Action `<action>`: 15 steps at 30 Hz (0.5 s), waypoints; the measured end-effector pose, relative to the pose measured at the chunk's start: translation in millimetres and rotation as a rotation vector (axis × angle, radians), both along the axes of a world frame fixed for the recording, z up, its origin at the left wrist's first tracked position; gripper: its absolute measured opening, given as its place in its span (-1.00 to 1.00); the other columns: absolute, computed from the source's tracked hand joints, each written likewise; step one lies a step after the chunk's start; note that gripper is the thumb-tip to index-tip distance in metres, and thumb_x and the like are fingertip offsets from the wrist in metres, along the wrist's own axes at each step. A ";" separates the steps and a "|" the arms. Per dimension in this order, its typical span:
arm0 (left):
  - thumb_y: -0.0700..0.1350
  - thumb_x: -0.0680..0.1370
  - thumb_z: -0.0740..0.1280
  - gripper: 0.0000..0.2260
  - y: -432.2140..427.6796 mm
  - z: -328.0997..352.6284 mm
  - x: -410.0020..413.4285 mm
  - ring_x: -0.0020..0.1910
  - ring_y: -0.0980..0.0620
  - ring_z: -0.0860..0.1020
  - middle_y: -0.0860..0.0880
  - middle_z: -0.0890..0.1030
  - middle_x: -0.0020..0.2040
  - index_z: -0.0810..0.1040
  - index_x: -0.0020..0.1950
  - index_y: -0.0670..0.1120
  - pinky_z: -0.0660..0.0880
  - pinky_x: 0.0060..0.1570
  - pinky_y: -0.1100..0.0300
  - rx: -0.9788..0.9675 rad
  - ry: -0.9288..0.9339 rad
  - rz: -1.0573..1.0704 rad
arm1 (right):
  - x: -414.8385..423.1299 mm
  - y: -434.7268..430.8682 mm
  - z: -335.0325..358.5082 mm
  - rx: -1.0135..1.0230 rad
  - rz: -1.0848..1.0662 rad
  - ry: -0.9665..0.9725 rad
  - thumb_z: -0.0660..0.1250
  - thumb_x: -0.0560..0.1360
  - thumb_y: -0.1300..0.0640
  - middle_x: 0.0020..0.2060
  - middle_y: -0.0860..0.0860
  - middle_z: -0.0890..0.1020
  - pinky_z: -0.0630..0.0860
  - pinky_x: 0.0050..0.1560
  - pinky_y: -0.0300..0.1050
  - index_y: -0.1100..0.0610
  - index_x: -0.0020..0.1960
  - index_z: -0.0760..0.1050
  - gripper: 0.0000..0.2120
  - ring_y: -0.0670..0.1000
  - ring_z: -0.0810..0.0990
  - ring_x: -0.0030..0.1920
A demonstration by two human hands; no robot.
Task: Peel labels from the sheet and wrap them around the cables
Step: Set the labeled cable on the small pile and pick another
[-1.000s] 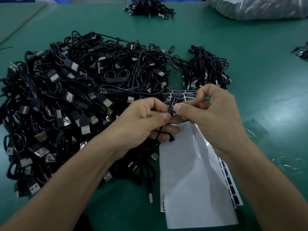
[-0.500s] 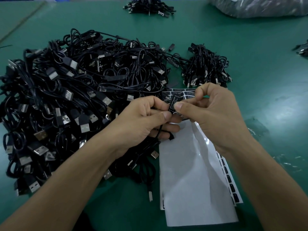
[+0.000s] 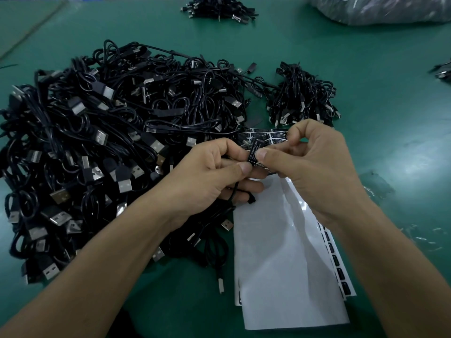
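My left hand (image 3: pixel 210 176) holds a thin black cable (image 3: pixel 234 191) in its curled fingers, the cable's end hanging below the palm. My right hand (image 3: pixel 314 164) pinches a small black label (image 3: pixel 253 151) with white print against that cable, thumb and forefinger closed on it. Both hands meet above the label sheet (image 3: pixel 268 137), whose black labels show just behind the fingers. A white backing sheet (image 3: pixel 288 264) with its labels gone lies under my right wrist, over more sheets with black labels along the edge (image 3: pixel 339 272).
A large heap of black USB cables (image 3: pixel 109 147) covers the green table (image 3: pixel 390 106) on the left. A smaller cable bundle (image 3: pixel 302 96) sits behind my right hand, another (image 3: pixel 219 9) at the far edge. A clear plastic bag (image 3: pixel 380 8) lies far right.
Both hands stay almost in place around the label and cable. My right fingers have shifted slightly on the label.
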State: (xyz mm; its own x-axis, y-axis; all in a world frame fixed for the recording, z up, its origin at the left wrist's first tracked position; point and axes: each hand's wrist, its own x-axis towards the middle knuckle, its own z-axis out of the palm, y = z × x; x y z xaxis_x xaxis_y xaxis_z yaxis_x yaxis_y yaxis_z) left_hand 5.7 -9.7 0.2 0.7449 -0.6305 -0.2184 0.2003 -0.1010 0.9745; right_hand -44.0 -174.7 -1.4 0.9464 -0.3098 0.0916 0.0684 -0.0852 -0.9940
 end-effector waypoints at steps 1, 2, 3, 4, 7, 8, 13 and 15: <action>-0.25 0.64 0.28 -0.95 0.0 -0.1 0.0 -0.12 0.00 0.73 -0.11 0.74 -0.04 0.47 0.08 -0.20 0.66 -0.15 0.17 -0.001 -0.002 0.000 | 0.0 0.0 -0.1 0.000 -0.001 -0.001 0.51 0.41 0.36 -0.42 -0.07 0.66 0.48 -0.37 -0.33 0.09 -0.18 0.31 -0.62 -0.14 0.62 -0.44; -0.25 0.64 0.28 -0.95 0.0 -0.3 0.0 -0.12 0.01 0.73 -0.11 0.74 -0.04 0.47 0.08 -0.20 0.66 -0.15 0.16 -0.002 -0.003 0.000 | 0.0 0.0 -0.1 -0.001 -0.002 -0.002 0.51 0.41 0.36 -0.43 -0.07 0.66 0.48 -0.37 -0.33 0.08 -0.18 0.31 -0.61 -0.14 0.62 -0.44; -0.25 0.64 0.28 -0.95 0.1 -0.5 0.0 -0.13 0.01 0.73 -0.10 0.74 -0.05 0.47 0.08 -0.20 0.66 -0.15 0.16 -0.003 -0.002 0.001 | -0.1 -0.1 -0.2 -0.005 -0.003 -0.002 0.51 0.41 0.35 -0.42 -0.07 0.66 0.48 -0.36 -0.33 0.08 -0.18 0.31 -0.61 -0.14 0.62 -0.44; -0.25 0.64 0.28 -0.95 0.1 -0.8 0.0 -0.13 0.01 0.73 -0.10 0.74 -0.05 0.47 0.08 -0.20 0.66 -0.14 0.16 -0.004 -0.002 0.002 | -0.1 -0.1 -0.3 -0.009 -0.004 -0.001 0.52 0.41 0.35 -0.42 -0.07 0.66 0.49 -0.35 -0.32 0.08 -0.18 0.31 -0.61 -0.13 0.63 -0.43; -0.25 0.63 0.28 -0.96 0.1 -1.6 0.4 -0.13 0.00 0.73 -0.11 0.74 -0.05 0.47 0.07 -0.20 0.66 -0.14 0.13 -0.008 -0.003 0.003 | 0.0 -0.1 -0.7 -0.023 -0.012 0.002 0.52 0.40 0.35 -0.41 -0.06 0.67 0.51 -0.34 -0.30 0.08 -0.18 0.31 -0.61 -0.13 0.63 -0.41; -0.25 0.63 0.29 -0.97 0.3 -1.8 0.6 -0.13 0.00 0.73 -0.12 0.74 -0.05 0.47 0.07 -0.19 0.66 -0.14 0.13 -0.011 -0.004 0.002 | 0.0 0.3 -0.8 -0.027 -0.014 0.000 0.52 0.40 0.35 -0.41 -0.06 0.67 0.51 -0.34 -0.30 0.08 -0.19 0.30 -0.61 -0.13 0.64 -0.41; -0.26 0.63 0.29 -0.97 1.0 -2.0 0.2 -0.14 0.00 0.72 -0.12 0.74 -0.06 0.47 0.05 -0.19 0.67 -0.16 0.16 -0.019 -0.003 -0.001 | 0.2 1.8 -1.3 -0.040 -0.032 -0.002 0.52 0.39 0.36 -0.40 -0.04 0.68 0.54 -0.31 -0.21 0.07 -0.20 0.31 -0.60 -0.13 0.63 -0.42; -0.26 0.62 0.29 -0.98 1.1 -2.0 -0.1 -0.15 0.02 0.72 -0.12 0.74 -0.06 0.47 0.04 -0.18 0.66 -0.16 0.16 -0.023 -0.002 0.002 | -0.1 2.0 -1.5 -0.049 -0.039 0.006 0.52 0.39 0.35 -0.38 -0.03 0.68 0.56 -0.24 -0.07 0.06 -0.21 0.31 -0.60 -0.12 0.63 -0.41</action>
